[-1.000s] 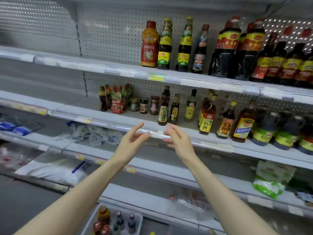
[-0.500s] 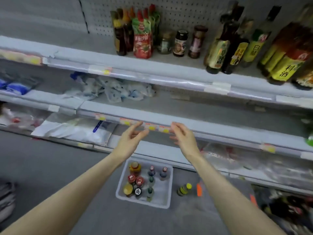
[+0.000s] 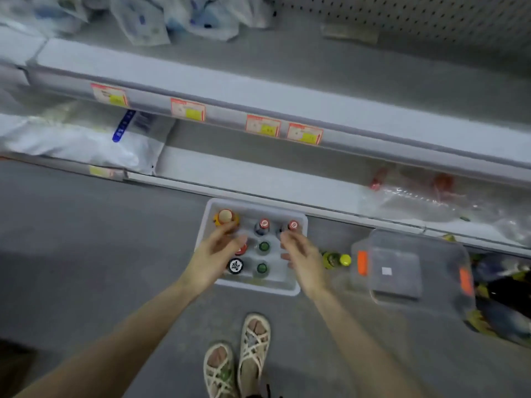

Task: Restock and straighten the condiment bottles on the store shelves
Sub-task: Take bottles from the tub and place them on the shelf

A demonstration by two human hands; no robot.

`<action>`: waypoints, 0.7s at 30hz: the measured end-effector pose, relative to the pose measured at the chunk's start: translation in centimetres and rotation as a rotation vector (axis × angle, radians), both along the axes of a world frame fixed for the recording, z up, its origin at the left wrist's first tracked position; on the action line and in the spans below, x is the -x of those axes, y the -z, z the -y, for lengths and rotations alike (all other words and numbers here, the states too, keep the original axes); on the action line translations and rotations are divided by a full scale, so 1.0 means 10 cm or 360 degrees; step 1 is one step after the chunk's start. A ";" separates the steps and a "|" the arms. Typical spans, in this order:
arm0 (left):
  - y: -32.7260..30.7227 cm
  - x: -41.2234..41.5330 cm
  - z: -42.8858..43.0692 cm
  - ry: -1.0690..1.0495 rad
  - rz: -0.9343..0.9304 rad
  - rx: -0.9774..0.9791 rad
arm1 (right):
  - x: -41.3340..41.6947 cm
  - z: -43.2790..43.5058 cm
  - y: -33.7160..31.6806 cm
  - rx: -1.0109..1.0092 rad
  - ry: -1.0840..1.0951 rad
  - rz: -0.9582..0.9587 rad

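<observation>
A white bin [image 3: 287, 287] stands on the grey floor at the foot of the shelves, holding several upright condiment bottles seen from above. Among them are an orange bottle [image 3: 225, 217] at the back left, two red-capped bottles [image 3: 264, 224], two green-capped ones [image 3: 262, 267] and a black-capped jar [image 3: 236, 265]. My left hand [image 3: 214, 258] hovers over the bin's left side, fingers apart, holding nothing. My right hand [image 3: 301, 257] hangs over its right side, also open and empty. A yellow-capped bottle [image 3: 336, 259] lies on the floor to the right of the bin.
A clear lidded box [image 3: 402, 265] with orange clips sits on the floor to the right, with dark bottles [image 3: 500, 297] beyond it. Low shelves with price tags [image 3: 263, 126] carry white bags [image 3: 86, 139] and clear packets [image 3: 431, 193]. My sandalled feet [image 3: 238, 357] stand just behind the bin.
My view has swung down from the stocked upper shelves to the floor. Both hands have dropped with it, from shelf height to just above the bin of bottles.
</observation>
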State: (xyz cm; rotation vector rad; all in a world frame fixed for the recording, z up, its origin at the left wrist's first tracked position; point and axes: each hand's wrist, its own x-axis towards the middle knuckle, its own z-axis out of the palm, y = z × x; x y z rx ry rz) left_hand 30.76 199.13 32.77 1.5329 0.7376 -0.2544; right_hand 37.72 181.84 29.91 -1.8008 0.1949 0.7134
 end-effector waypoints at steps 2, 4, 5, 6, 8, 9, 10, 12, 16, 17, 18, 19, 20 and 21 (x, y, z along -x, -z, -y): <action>0.39 -0.01 0.00 -0.0032 -0.0067 0.0043 | 0.02 0.03 0.45 0.0017 0.0016 -0.0065; 0.76 -0.01 0.01 -0.0058 -0.0133 0.0034 | 0.05 0.06 0.88 0.0047 0.0035 -0.0129; 0.97 -0.01 0.03 -0.0072 -0.0158 0.0037 | 0.07 0.07 1.10 0.0035 0.0055 -0.0163; 1.19 0.00 0.04 -0.0092 -0.0195 0.0038 | 0.10 0.08 1.34 0.0022 0.0084 -0.0206; 1.45 0.00 0.06 -0.0139 -0.0244 0.0048 | 0.13 0.09 1.65 0.0023 0.0131 -0.0240; 1.66 0.00 0.08 -0.0149 -0.0275 0.0061 | 0.18 0.10 1.85 0.0026 0.0120 -0.0239; 1.86 0.00 0.10 -0.0161 -0.0291 0.0074 | 0.22 0.11 2.05 0.0041 0.0092 -0.0205; 2.13 -0.02 0.10 -0.0157 -0.0303 0.0091 | 0.28 0.12 2.31 0.0049 0.0072 -0.0138; 2.71 0.00 0.12 -0.0063 -0.0355 0.0110 | 0.44 0.06 2.87 0.0045 0.0109 -0.0169; 2.78 0.00 0.12 -0.0049 -0.0354 0.0111 | 0.46 0.04 2.97 0.0056 0.0104 -0.0150; 2.88 0.03 0.12 -0.0039 -0.0366 0.0118 | 0.49 0.03 3.08 0.0053 0.0090 -0.0138; 2.96 0.05 0.11 -0.0050 -0.0373 0.0123 | 0.52 0.02 3.15 0.0058 0.0071 -0.0130; 3.02 0.07 0.10 -0.0052 -0.0384 0.0120 | 0.53 0.00 3.20 0.0058 0.0050 -0.0113; 3.10 0.09 0.08 -0.0053 -0.0396 0.0113 | 0.54 -0.01 3.27 0.0066 0.0034 -0.0086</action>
